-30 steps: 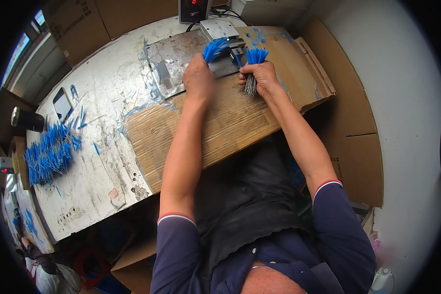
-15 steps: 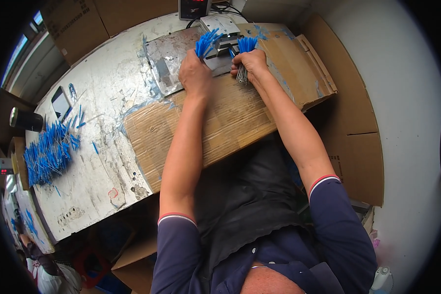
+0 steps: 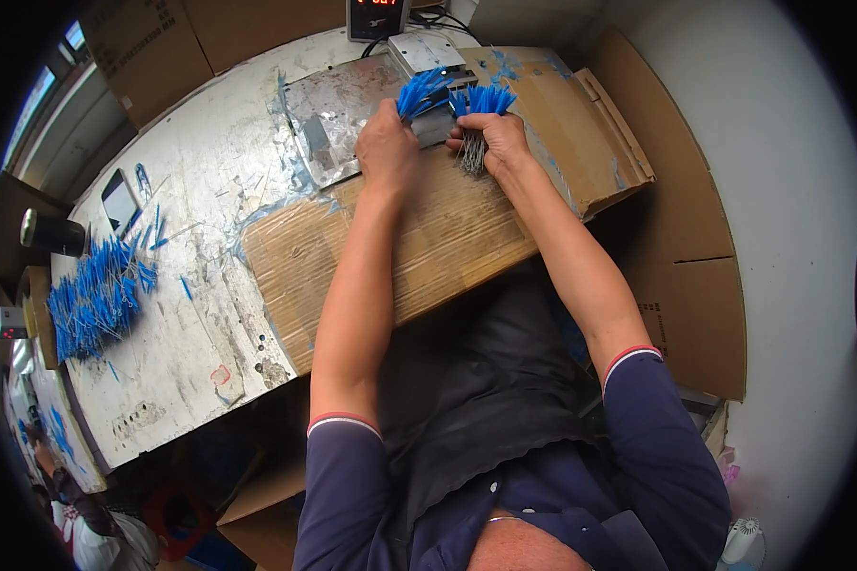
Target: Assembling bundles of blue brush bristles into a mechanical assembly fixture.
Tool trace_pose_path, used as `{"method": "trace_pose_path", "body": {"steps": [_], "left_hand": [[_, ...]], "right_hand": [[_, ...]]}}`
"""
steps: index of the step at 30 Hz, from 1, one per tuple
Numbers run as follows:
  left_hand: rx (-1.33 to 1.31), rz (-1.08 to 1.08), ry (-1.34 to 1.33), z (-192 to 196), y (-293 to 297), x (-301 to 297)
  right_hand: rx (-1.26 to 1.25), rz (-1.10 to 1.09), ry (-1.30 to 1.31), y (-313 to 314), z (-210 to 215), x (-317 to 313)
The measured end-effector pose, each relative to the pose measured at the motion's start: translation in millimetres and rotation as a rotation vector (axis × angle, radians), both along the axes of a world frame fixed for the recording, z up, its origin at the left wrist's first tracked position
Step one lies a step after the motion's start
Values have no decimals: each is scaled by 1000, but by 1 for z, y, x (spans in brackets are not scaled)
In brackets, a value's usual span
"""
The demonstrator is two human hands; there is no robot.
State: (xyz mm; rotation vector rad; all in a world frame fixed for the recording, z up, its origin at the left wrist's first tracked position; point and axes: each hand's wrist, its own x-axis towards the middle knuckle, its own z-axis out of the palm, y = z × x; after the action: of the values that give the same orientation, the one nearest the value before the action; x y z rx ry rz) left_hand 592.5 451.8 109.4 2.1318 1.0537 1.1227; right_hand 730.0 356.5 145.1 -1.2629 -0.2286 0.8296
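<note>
My left hand [image 3: 388, 149] is closed round a bunch of thin blue sticks [image 3: 422, 92], their ends fanning out beyond my fingers to the upper right. My right hand [image 3: 497, 141] grips a second bunch of blue sticks [image 3: 484, 100]. From the underside of that grip hang thin, silvery wire-like ends [image 3: 471, 154]. A small metal fixture [image 3: 428, 54] on a metal plate [image 3: 338, 105] lies just beyond both hands, partly hidden by the bunches. The two bunches are close together.
A large heap of similar blue sticks [image 3: 95, 300] lies on the white worktable [image 3: 209, 333] at left, with a dark cylinder [image 3: 52, 232] and a phone [image 3: 120, 203]. Cardboard [image 3: 428, 228] covers the near edge. A digital display box [image 3: 376, 17] stands behind; a co-worker's arm [image 3: 55, 466] shows lower left.
Both hands have drawn slightly back toward me, and the left bunch has shifted right, nearer to the right one. The display's lit digits have changed.
</note>
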Motion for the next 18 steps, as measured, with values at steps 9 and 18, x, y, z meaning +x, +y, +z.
{"method": "trace_pose_path", "body": {"steps": [9,18], "left_hand": [[39,-25,40,3,-3,0],[208,-12,162,-5,0,6]], "right_hand": [[-130,-5,-59,-2,-1,-2],[-168,23,-134,-2,6,-10]]}}
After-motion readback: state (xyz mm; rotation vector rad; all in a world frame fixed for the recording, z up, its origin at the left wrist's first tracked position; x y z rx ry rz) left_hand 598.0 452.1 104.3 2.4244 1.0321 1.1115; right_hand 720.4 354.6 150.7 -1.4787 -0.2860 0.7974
